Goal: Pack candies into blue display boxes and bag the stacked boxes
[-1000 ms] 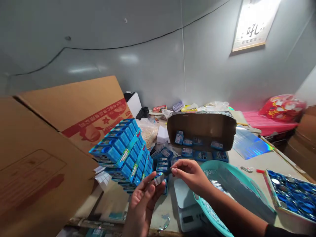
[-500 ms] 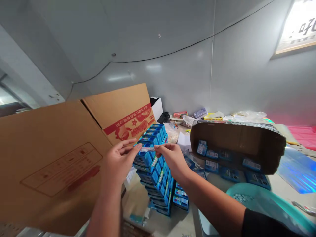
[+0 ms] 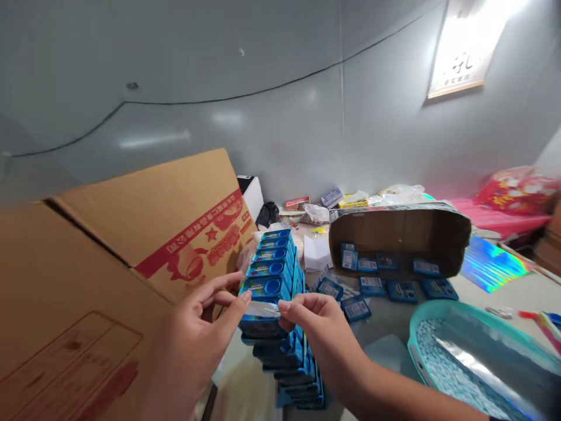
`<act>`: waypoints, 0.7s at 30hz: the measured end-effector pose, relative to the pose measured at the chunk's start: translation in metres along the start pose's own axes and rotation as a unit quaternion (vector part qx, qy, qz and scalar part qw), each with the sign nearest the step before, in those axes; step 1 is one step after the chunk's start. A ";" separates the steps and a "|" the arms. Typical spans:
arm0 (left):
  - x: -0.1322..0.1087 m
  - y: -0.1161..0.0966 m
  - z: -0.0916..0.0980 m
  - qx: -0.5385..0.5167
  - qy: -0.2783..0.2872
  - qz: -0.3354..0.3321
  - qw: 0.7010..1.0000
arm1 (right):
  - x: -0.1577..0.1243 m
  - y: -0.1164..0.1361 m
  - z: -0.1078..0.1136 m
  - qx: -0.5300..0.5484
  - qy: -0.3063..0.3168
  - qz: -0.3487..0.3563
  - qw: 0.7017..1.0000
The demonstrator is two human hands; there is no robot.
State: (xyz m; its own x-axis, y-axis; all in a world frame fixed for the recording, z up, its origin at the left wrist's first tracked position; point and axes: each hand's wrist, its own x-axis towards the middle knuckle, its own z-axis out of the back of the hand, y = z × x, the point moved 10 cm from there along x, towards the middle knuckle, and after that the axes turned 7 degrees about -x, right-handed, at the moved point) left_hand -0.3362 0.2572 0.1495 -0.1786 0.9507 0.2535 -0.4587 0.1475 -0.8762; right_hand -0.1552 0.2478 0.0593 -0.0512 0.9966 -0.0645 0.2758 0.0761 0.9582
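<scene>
My left hand (image 3: 199, 336) and my right hand (image 3: 313, 327) pinch the two ends of a small clear strip (image 3: 263, 309), which looks like tape or a thin sticker. They hold it stretched just above the front of a tall stack of blue boxes (image 3: 276, 304). The strip's middle lies against the top front box. Both thumbs and forefingers are pressed on the strip. The stack leans slightly and stands next to a big brown cardboard carton (image 3: 131, 251) on my left.
An open cardboard box on its side (image 3: 398, 225) holds several small blue packets, with more scattered in front (image 3: 355, 307). A teal basin (image 3: 416, 316) with a shiny sheet sits at the right. Holographic foil (image 3: 493, 263), a red bag (image 3: 517, 187) and clutter line the wall.
The view swung right and down. Both hands carried the strip from chest level up to the stack and now hold it lower in the picture against the front box.
</scene>
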 end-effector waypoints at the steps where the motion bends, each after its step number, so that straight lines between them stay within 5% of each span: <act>1: 0.002 -0.001 0.000 -0.011 -0.003 -0.004 1.000 | 0.000 0.007 0.005 -0.032 -0.026 0.034 0.999; 6: 0.005 0.015 -0.002 -0.044 -0.008 -0.001 0.999 | -0.007 0.046 0.018 -0.295 -0.117 0.194 0.928; 12: 0.008 0.038 -0.006 -0.047 0.042 -0.002 0.998 | -0.005 0.039 0.021 -0.340 -0.099 0.121 0.927; 21: 0.021 0.047 -0.028 -0.033 0.137 0.017 0.990 | 0.003 0.016 0.019 -0.261 -0.069 0.003 0.963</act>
State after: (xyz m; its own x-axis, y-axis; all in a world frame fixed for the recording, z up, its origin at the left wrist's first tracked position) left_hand -0.3372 0.2913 0.1023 0.0549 0.9924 0.1102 -0.3967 0.1230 -0.9097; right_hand -0.1328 0.2524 0.0695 0.0866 0.9945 -0.0597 -0.2457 0.0794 0.9661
